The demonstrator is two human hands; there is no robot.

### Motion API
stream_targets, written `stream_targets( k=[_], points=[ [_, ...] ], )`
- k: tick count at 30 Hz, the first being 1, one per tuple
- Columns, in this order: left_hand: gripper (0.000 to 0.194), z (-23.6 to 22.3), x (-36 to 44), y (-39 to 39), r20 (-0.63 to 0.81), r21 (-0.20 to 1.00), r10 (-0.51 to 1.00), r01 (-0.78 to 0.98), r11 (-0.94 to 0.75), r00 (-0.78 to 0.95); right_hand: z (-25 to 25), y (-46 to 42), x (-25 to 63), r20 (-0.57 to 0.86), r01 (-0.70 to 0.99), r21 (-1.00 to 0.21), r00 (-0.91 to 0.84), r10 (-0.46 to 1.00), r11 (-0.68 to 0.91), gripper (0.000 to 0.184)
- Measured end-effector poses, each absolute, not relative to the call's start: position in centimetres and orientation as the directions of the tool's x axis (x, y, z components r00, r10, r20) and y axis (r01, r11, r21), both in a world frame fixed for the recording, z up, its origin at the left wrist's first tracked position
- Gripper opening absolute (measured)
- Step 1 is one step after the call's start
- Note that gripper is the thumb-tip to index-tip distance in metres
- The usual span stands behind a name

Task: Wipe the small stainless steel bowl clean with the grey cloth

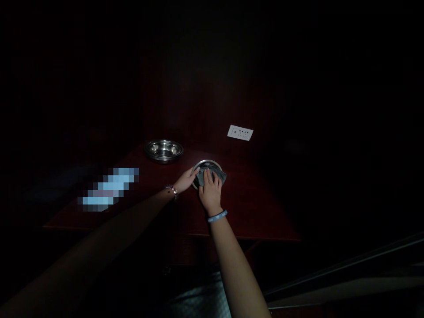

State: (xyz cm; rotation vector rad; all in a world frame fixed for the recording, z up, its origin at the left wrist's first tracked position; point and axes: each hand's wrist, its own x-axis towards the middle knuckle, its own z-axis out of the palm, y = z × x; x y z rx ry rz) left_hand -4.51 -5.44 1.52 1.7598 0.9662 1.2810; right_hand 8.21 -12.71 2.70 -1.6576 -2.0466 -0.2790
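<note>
A round metal bowl [207,161] is tilted up toward me over the dark red table. My left hand [186,180] grips its left rim, thumb on the inner side. My right hand [210,189] presses a grey cloth [220,173] into the bowl, fingers laid over the fabric. Much of the bowl's inside is hidden by the cloth and that hand. Further back on the left stands a shiny steel dish [164,151], which looks like a stack of more than one.
The red tabletop [255,207] ends at a front edge close to me. A lit phone-like screen [111,187], blurred out, lies at the left. A white socket plate [240,132] is on the wall behind. The surroundings are very dark.
</note>
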Motion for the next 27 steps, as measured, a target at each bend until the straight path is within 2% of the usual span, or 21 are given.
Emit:
stream_targets(
  k=[9, 16, 21, 27],
  points=[
    [0.06, 1.64, -4.53, -5.75, 0.407, 0.889, 0.89, 0.136, -0.437, 0.206, 2.77, -12.7, 8.36, 0.435, 0.909, -0.188, -0.263, 0.861, 0.372, 0.059],
    [0.06, 1.47, -4.65, -5.51, 0.404, 0.885, 0.893, 0.162, -0.437, 0.2, 2.76, -12.4, 8.56, 0.432, 0.87, -0.267, -0.277, 0.858, 0.415, 0.053],
    [0.057, 1.28, -4.73, -5.36, 0.408, 0.883, 0.891, 0.163, -0.441, 0.201, 2.97, -12.38, 8.53, 0.448, 0.865, -0.295, -0.25, 0.858, 0.406, 0.043],
    [0.056, 1.42, -4.66, -5.6, 0.433, 0.87, 0.877, 0.158, -0.467, 0.207, 3.65, -12.69, 8.3, 0.45, 0.918, -0.254, -0.167, 0.877, 0.305, 0.026]
  ],
)
